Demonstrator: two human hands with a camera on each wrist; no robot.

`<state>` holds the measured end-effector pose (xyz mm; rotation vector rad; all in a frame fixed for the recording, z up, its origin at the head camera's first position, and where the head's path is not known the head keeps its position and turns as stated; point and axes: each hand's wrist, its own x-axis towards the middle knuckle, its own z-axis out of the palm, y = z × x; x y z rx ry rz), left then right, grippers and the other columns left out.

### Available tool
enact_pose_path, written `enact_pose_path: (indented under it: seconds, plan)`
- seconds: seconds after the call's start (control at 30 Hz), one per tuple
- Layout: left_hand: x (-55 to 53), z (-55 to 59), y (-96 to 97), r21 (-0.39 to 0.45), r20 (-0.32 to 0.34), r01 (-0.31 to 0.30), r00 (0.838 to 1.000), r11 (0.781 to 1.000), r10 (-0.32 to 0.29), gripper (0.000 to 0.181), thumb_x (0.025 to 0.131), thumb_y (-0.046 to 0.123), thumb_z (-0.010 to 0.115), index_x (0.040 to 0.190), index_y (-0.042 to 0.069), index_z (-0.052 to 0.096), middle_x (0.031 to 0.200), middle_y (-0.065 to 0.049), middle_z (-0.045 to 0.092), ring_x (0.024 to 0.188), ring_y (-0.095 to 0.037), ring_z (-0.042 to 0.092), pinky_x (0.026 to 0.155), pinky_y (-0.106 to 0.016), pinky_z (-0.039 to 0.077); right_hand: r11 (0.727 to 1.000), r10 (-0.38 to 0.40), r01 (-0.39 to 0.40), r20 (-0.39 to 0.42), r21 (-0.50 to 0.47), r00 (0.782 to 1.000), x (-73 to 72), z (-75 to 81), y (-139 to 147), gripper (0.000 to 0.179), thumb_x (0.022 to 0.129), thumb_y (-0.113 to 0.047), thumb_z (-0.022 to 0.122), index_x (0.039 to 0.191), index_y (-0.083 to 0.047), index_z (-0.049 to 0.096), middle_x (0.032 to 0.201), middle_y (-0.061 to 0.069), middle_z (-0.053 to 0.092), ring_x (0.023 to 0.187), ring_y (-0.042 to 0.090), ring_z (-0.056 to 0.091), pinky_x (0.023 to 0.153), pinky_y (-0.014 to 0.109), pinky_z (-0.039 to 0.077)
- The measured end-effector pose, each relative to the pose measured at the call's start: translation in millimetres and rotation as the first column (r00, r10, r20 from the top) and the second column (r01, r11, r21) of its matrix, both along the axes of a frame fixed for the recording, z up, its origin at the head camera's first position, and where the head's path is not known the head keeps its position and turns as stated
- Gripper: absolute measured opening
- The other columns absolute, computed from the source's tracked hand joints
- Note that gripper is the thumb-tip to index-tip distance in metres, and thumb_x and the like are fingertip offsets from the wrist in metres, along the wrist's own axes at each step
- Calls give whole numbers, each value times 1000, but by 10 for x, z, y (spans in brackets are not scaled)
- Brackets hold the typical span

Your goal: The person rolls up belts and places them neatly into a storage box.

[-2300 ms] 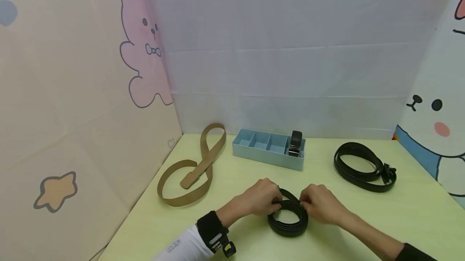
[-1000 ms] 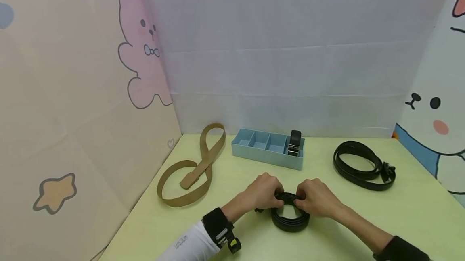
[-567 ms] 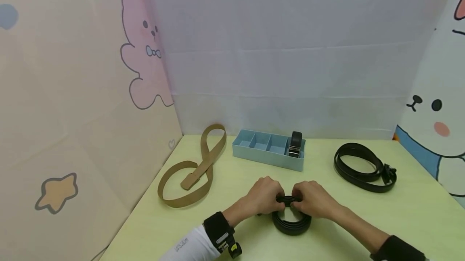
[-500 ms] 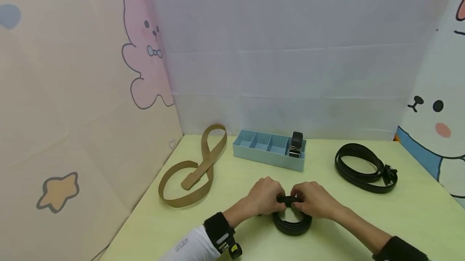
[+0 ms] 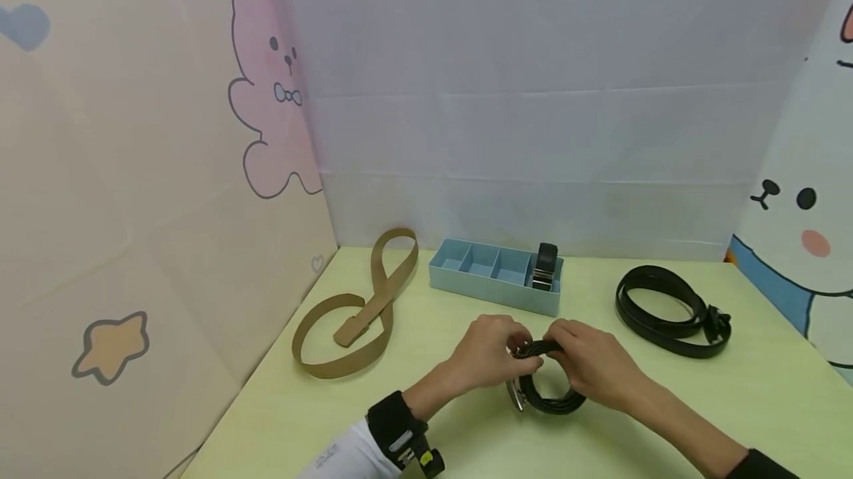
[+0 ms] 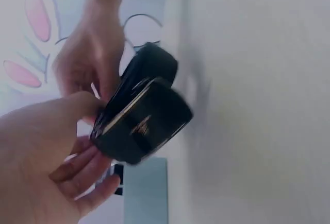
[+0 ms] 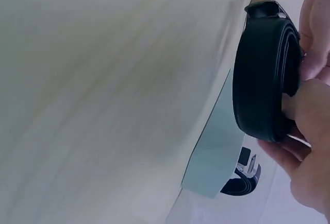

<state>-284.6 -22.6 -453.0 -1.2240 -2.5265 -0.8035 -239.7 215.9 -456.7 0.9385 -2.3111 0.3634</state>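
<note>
Between both hands is a black belt (image 5: pixel 554 406) wound into a tight roll, with a metal buckle (image 5: pixel 515 394) on its left side. My left hand (image 5: pixel 492 353) pinches the roll's far left edge, thumb toward the inside. On the far right edge my right hand (image 5: pixel 595 362) grips the stacked layers. In the left wrist view the buckle's dark plate (image 6: pixel 147 123) faces the camera. The right wrist view shows the rolled belt (image 7: pixel 260 77) from its outer side, raised off the table, with fingers at its lower end.
A blue divided box (image 5: pixel 493 294) stands at the back, a rolled black belt (image 5: pixel 545 266) in its rightmost compartment. To the left lies a loose tan belt (image 5: pixel 346 366); to the right, a loosely looped black belt (image 5: pixel 666 338). Printed cloth walls border the yellow table (image 5: pixel 280 434).
The belt's loose end has been wound into the roll. Both hands have since lifted and turned the roll, and its buckle now shows at the left.
</note>
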Motion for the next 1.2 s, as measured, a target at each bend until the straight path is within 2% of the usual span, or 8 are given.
enact_pose_path:
  seconds: [0.17, 0.27, 0.33, 0.5, 0.7, 0.87, 1.1, 1.2]
  plan:
    - [-73, 97, -136, 232, 308, 58, 942, 971, -130, 34, 110, 33, 76, 136, 10, 81, 121, -4, 85, 105, -2, 78, 94, -18, 61, 997, 48, -62, -262, -47, 964, -89, 59, 74, 20, 117, -21, 63, 110, -7, 75, 111, 5, 76, 93, 21, 76, 73, 35, 64]
    - [-99, 143, -208, 344, 507, 56, 829, 937, -236, 44, 116, 35, 66, 150, 10, 72, 141, -8, 80, 123, -7, 77, 106, -23, 61, 988, 51, -97, -337, -120, 940, -129, 129, 91, 47, 123, -31, 42, 112, 0, 76, 112, 11, 77, 95, 24, 77, 78, 34, 64]
    - [-106, 171, -239, 411, 604, 80, 723, 908, -337, 46, 119, 33, 61, 157, 7, 67, 152, -15, 74, 133, -16, 76, 112, -28, 61, 977, 51, -124, -375, -172, 926, -150, 173, 91, 47, 123, -30, 45, 112, 3, 77, 111, 13, 77, 95, 24, 76, 81, 29, 63]
    - [-83, 223, -266, 540, 690, 151, 484, 828, -538, 56, 120, 33, 58, 162, -5, 56, 164, -32, 58, 147, -37, 69, 124, -44, 56, 938, 70, -213, -453, -274, 889, -172, 256, 39, 42, 122, -24, 53, 112, 8, 78, 107, 19, 77, 91, 24, 72, 86, 17, 57]
    - [-63, 243, -261, 589, 719, 133, 365, 797, -592, 81, 110, 47, 71, 162, -12, 51, 168, -35, 51, 144, -25, 69, 129, -51, 49, 898, 70, -277, -511, -342, 857, -146, 308, -69, 40, 119, -20, 55, 107, 12, 77, 101, 21, 76, 84, 25, 69, 93, 11, 54]
    - [-54, 229, -242, 593, 715, 139, 362, 793, -598, 85, 105, 49, 79, 160, -11, 54, 165, -38, 52, 130, -10, 72, 126, -46, 54, 881, 86, -304, -509, -363, 857, -152, 294, -110, 39, 119, -18, 55, 107, 13, 76, 100, 21, 75, 85, 24, 67, 102, 6, 51]
    - [-33, 271, -241, 570, 677, 126, 488, 812, -551, 52, 110, 21, 77, 151, -10, 66, 149, -41, 65, 113, -8, 81, 111, -43, 64, 904, 111, -275, -444, -326, 889, -187, 217, -43, 42, 121, -24, 53, 115, 11, 75, 107, 20, 77, 95, 22, 70, 110, 5, 49]
    - [-35, 289, -244, 561, 673, 109, 518, 821, -529, 41, 109, 6, 74, 147, -9, 70, 141, -40, 70, 108, -10, 84, 105, -44, 67, 920, 123, -247, -376, -304, 919, -177, 229, 4, 45, 122, -31, 52, 117, 8, 75, 111, 17, 77, 101, 21, 71, 108, 4, 49]
